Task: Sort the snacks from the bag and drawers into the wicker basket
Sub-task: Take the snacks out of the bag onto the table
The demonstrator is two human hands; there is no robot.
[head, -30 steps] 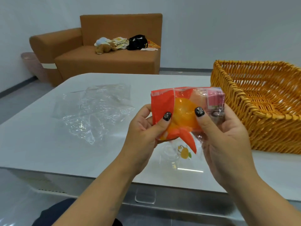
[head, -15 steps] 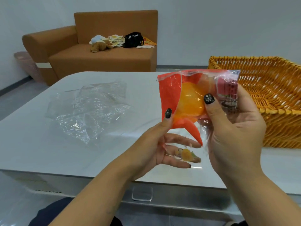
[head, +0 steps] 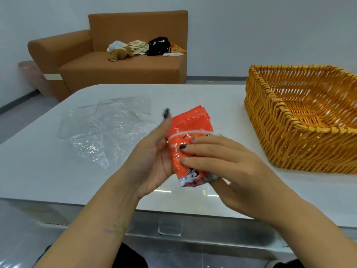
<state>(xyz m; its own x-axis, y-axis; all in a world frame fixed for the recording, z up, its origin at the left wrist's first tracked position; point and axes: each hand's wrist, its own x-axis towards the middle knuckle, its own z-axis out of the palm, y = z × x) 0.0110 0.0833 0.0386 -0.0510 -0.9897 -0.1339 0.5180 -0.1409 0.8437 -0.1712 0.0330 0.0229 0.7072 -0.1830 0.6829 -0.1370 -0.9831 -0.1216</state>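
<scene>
Above the white table (head: 38, 171), an orange-red snack packet (head: 190, 124) with a clear end lies between my two hands. My right hand (head: 231, 167) holds it from the right, fingers laid across its front and the thumb hidden beneath. My left hand (head: 154, 153) rests against the packet's left edge with the palm turned toward it and the thumb raised free and blurred; its fingers are hidden behind the packet. The empty wicker basket (head: 270, 105) stands on the table to the right, apart from the hands.
A crumpled clear plastic bag (head: 108, 130) lies on the table left of my hands. A drawer handle (head: 170, 227) shows under the table's front edge. A brown sofa (head: 125, 68) with a soft toy, papers and a black bag stands behind.
The packet has been lowered and turned over, so its printed orange side faces up. My right hand now lies over it and my left hand has come back against its left edge.
</scene>
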